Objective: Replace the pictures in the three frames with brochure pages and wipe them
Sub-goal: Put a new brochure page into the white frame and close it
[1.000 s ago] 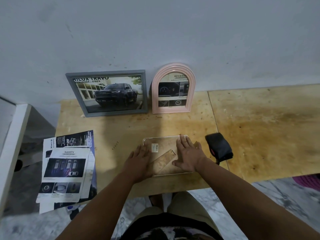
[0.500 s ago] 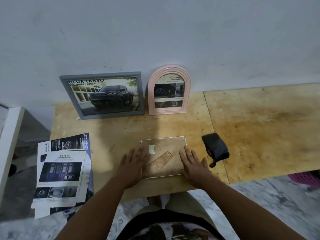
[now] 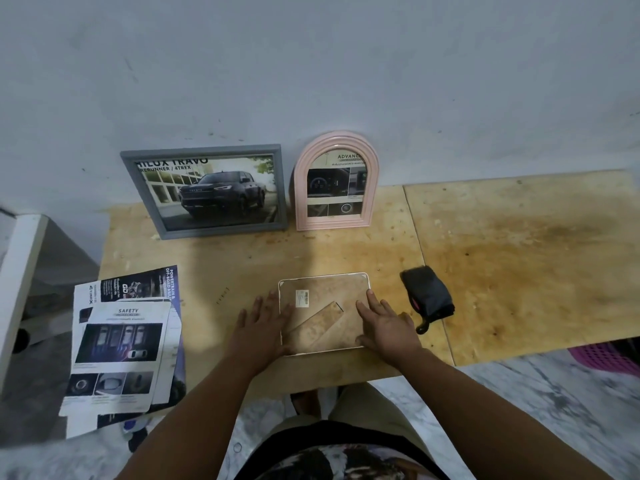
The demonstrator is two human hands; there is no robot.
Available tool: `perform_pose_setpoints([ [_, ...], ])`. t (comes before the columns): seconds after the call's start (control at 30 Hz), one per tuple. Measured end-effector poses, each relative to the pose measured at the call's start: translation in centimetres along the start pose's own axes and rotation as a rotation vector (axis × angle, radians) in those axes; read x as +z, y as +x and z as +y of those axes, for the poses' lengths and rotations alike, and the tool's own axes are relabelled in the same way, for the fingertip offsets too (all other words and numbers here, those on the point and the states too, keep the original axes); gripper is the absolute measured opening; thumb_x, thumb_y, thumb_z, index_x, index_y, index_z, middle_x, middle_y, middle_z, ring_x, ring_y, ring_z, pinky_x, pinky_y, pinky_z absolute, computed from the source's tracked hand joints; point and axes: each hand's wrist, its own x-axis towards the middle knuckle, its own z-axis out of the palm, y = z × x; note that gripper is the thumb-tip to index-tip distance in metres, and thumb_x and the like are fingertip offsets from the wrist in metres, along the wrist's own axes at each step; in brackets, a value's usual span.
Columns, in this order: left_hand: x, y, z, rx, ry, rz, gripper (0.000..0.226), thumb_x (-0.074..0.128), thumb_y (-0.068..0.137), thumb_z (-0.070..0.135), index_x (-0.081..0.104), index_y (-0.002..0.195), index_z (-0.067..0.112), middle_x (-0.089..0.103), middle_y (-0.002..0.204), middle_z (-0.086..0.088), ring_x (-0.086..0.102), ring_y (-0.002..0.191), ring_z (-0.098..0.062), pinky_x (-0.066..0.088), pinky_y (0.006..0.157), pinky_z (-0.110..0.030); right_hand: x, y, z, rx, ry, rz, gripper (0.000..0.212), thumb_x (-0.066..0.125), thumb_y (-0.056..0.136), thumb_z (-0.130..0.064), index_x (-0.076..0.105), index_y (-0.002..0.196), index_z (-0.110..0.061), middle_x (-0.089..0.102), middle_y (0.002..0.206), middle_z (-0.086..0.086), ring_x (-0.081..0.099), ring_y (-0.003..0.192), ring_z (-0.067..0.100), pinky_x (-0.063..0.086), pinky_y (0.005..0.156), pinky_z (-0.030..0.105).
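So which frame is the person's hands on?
Look at the wooden table, near its front edge. The face-down frame lies flat between the left hand and right hand. Unlike the grey frame and pink arched frame, it shows only brown backing.

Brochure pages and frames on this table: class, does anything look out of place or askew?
Yes. The brochure pages hang crooked over the table's left edge, partly unsupported. The grey frame leans slightly skewed against the wall, unlike the upright pink arched frame. The third frame lies face down between both hands.
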Motion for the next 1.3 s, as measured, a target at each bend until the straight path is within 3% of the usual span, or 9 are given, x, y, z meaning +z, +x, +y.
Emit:
perform_pose_setpoints([
  [0.17,-0.5,-0.4,0.3,0.046,-0.031,0.049,0.091,0.055,0.088,0.063,0.006,0.159,0.033,-0.008,0.168,-0.006,-0.002,0.155,-0.029,0.015,0.122,-0.049,-0.4,-0.6,0.3,-0.044,0.035,0.043,0.078,0.054,0.098,-0.051,0.011,0.161,-0.034,-0.010,0.170,-0.005,0.015,0.155,0.026,0.039,0.114,0.052],
  [0.27,0.0,-1.1,0.7,0.065,-0.063,0.082,0.079,0.049,0.093,0.058,0.014,0.158,0.032,-0.002,0.169,-0.005,0.003,0.155,-0.026,0.017,0.121,-0.044,-0.6,-1.2,0.5,-0.061,0.140,0.084,0.065,0.051,0.100,-0.046,0.025,0.159,-0.034,0.001,0.171,-0.005,0.037,0.146,0.024,0.048,0.106,0.045],
  [0.5,0.7,-2.4,1.8,0.016,-0.222,0.132,0.065,0.054,0.088,0.051,0.038,0.148,0.032,0.020,0.164,-0.001,0.044,0.133,-0.027,0.048,0.097,-0.039,-1.0,-1.9,0.2,0.140,0.557,0.210,0.033,0.056,0.095,-0.029,0.060,0.128,-0.023,0.065,0.127,0.007,0.064,0.104,0.025,0.056,0.091,0.041],
  [0.67,0.9,-2.1,2.6,0.006,-0.501,0.115,0.075,0.062,0.077,0.053,0.039,0.147,0.042,0.024,0.159,0.002,0.045,0.128,-0.031,0.048,0.098,-0.039,-1.3,-1.5,0.3,0.319,0.921,0.114,0.054,0.059,0.097,-0.016,0.046,0.149,-0.005,0.051,0.148,0.012,0.048,0.134,0.030,0.041,0.098,0.029],
  [0.77,0.7,-2.1,2.6,-0.015,-0.563,0.132,0.080,0.066,0.072,0.054,0.041,0.147,0.041,0.023,0.159,0.006,0.042,0.130,-0.029,0.046,0.099,-0.039,-1.4,-1.5,0.4,0.383,1.041,0.124,0.041,0.057,0.098,-0.012,0.056,0.139,-0.002,0.060,0.129,0.011,0.053,0.115,0.025,0.041,0.093,0.031],
  [0.87,0.5,-2.6,2.5,0.024,-0.456,0.175,0.082,0.066,0.070,0.053,0.035,0.147,0.046,0.023,0.156,0.010,0.038,0.126,-0.027,0.044,0.100,-0.036,-1.3,-1.7,0.3,0.397,1.101,0.151,0.022,0.060,0.097,-0.018,0.076,0.105,-0.003,0.070,0.098,0.011,0.061,0.094,0.028,0.051,0.086,0.042],
  [0.97,0.0,-2.7,2.3,0.107,-0.268,0.337,0.071,0.062,0.076,0.046,0.036,0.141,0.050,0.042,0.147,0.008,0.045,0.108,-0.027,0.049,0.090,-0.035,-1.9,-1.6,0.4,0.412,1.130,0.195,0.030,0.064,0.095,-0.026,0.076,0.085,-0.001,0.073,0.086,0.013,0.064,0.083,0.029,0.050,0.069,0.036],
  [1.1,-1.6,-1.6,1.9,0.184,-0.084,0.588,0.047,0.048,0.087,0.052,0.058,0.131,0.038,0.064,0.128,0.006,0.050,0.099,-0.026,0.053,0.077,-0.038,-4.2,-1.3,0.8,0.397,1.210,0.251,0.036,0.061,0.093,-0.027,0.066,0.067,-0.003,0.058,0.065,0.009,0.049,0.070,0.023,0.038,0.062,0.035],
  [1.3,-6.7,0.3,2.8,0.148,-0.438,0.660,0.038,0.040,0.096,0.050,0.067,0.117,0.031,0.068,0.112,0.009,0.058,0.102,-0.020,0.049,0.083,-0.038,-8.5,-0.2,1.1,0.402,1.396,0.243,0.041,0.048,0.104,-0.042,0.071,0.101,-0.008,0.071,0.090,0.008,0.065,0.086,0.027,0.048,0.073,0.036],
])
